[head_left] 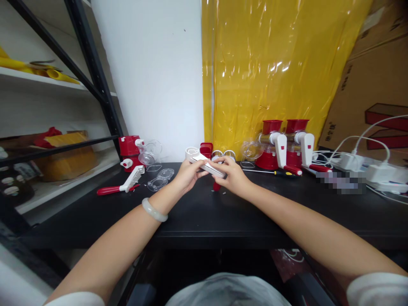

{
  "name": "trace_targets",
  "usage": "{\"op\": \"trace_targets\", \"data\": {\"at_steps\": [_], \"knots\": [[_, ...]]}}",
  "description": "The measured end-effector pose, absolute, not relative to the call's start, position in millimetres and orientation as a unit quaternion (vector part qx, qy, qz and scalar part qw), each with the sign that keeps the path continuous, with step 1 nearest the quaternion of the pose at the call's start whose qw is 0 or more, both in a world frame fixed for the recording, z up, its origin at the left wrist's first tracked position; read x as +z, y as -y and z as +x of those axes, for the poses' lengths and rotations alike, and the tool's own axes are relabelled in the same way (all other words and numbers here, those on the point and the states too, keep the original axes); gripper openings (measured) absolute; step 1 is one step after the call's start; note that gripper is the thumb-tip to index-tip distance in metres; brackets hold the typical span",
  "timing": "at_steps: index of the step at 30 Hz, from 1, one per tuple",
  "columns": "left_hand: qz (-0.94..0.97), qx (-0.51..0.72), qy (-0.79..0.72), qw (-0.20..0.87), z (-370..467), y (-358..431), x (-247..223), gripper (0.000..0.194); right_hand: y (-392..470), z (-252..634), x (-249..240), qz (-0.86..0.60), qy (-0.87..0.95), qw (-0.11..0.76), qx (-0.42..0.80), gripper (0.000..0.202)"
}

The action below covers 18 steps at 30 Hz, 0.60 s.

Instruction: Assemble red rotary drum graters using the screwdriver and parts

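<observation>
Both hands hold a white crank handle [208,167] above the middle of the black table. Its round end [191,151] points to the far left. My left hand [190,172] pinches the arm near that end, and my right hand [232,175] grips the opposite end. A red grip [216,186] shows under my right hand; whether it joins the white piece I cannot tell. Just behind are a red part [206,148] and two metal-rimmed drums [229,154], partly hidden by my fingers. Small scraps lie on the table below.
Two red-and-white rotary graters [270,146] stand at the right, beside a screwdriver [270,171] and white cables [379,170]. On the left are a red grater body [130,151], another crank handle [127,182] and clear plastic parts [161,179]. A black-framed shelf [108,114] borders the left.
</observation>
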State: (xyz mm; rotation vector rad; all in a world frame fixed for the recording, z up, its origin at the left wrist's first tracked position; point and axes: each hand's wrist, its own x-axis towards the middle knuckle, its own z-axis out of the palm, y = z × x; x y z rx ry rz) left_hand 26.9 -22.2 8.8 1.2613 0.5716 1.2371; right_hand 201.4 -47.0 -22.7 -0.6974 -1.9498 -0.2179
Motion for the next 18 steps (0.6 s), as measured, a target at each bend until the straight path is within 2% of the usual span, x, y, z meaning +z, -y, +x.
{"op": "trace_targets", "data": {"at_steps": [8, 13, 16, 18], "knots": [[0.544, 0.524, -0.223, 0.616, 26.6, 22.4, 10.6, 0.019, 52.5, 202.6, -16.2, -0.279, 0.818, 0.490, -0.115, 0.046], [0.573, 0.507, -0.189, 0.616, 26.3, 27.4, 16.4, 0.036, 54.5, 198.3, -17.3, -0.275, 0.801, 0.518, -0.117, 0.045], [0.576, 0.536, -0.145, 0.600, 26.7, 29.8, 18.0, 0.048, 52.3, 196.8, -19.5, -0.290, 0.771, 0.565, -0.056, 0.054], [0.579, 0.545, -0.119, 0.595, 27.2, 30.8, 18.1, 0.053, 50.8, 197.8, -19.4, -0.312, 0.745, 0.589, -0.007, 0.049]]}}
